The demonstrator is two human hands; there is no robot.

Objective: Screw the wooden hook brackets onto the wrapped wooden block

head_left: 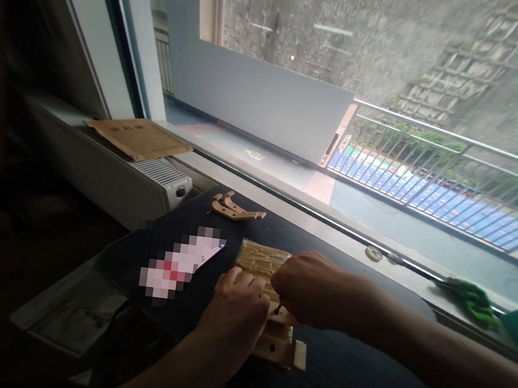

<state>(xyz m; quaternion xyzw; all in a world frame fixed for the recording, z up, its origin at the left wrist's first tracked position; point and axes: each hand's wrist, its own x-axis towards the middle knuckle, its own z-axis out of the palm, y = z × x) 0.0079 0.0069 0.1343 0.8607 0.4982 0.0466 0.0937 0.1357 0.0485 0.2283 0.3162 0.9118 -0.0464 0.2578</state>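
Our left hand [238, 308] curls its grip over the wooden frame [280, 350], which lies on the dark desk [346, 368]; our right hand [306, 288] pinches a dark metal rod [277, 308] against the wood; we see a shiny wrapped pack [260, 258] beside our fingers, curved wooden pieces [236, 212] farther off

A room in some larger building, office or school unclear: a dark desk [345, 374] by a wide window [326, 32], overlooking a walkway [268, 151] and railing [464, 156].
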